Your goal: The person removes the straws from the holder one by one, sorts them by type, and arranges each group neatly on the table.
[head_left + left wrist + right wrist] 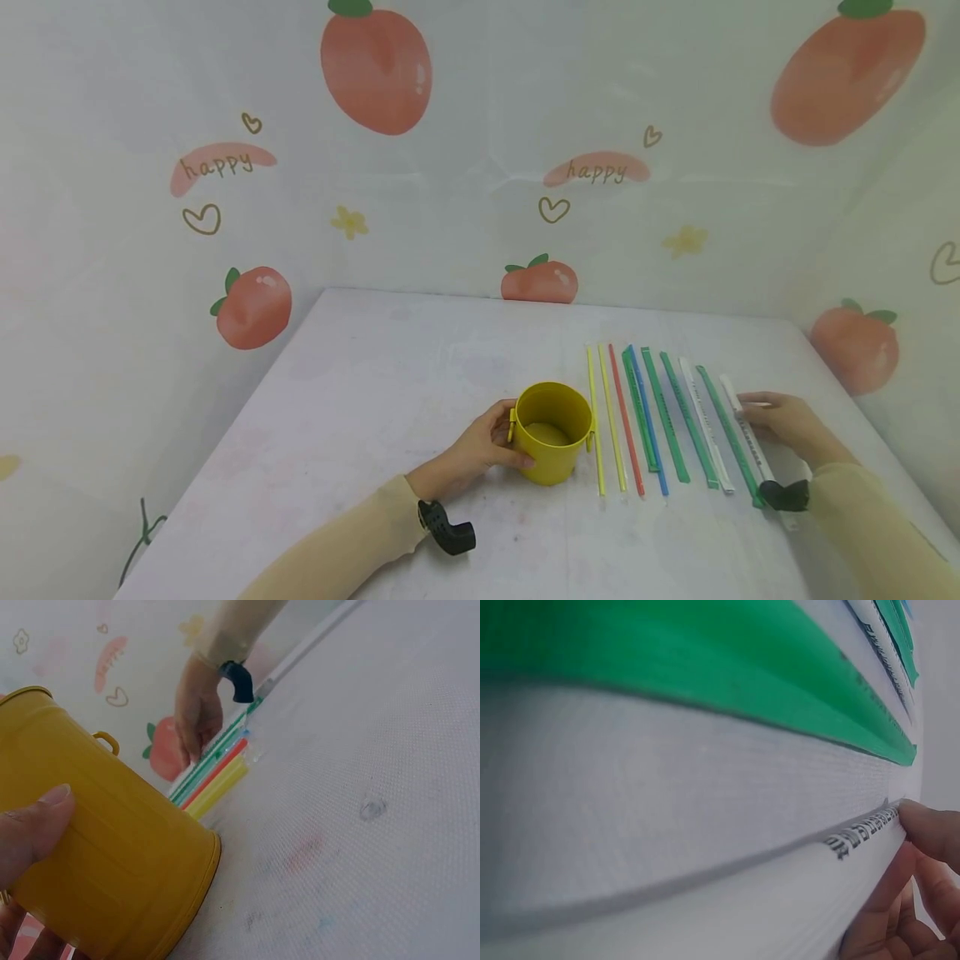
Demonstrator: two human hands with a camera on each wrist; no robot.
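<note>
My left hand (476, 446) grips a small yellow bucket (551, 465) with side handles, its thumb on the near side and fingers around the left wall. The bucket stands upright, and its visible inside holds nothing. At the right, my right hand (787, 425) pinches a white paper-wrapped straw (753, 446) with printed lettering. In the right wrist view the thumb (930, 832) presses on the wrapper (810, 877), with the fingers curled at its other side. A green wrapped straw (727, 433) lies just left of it.
Between bucket and right hand lie wrapped straws side by side: yellow (611, 417), red (626, 421), blue (648, 421), several green (665, 415) and another white one (707, 425). The white table (390, 375) meets a fruit-patterned curtain (450, 183) at the back.
</note>
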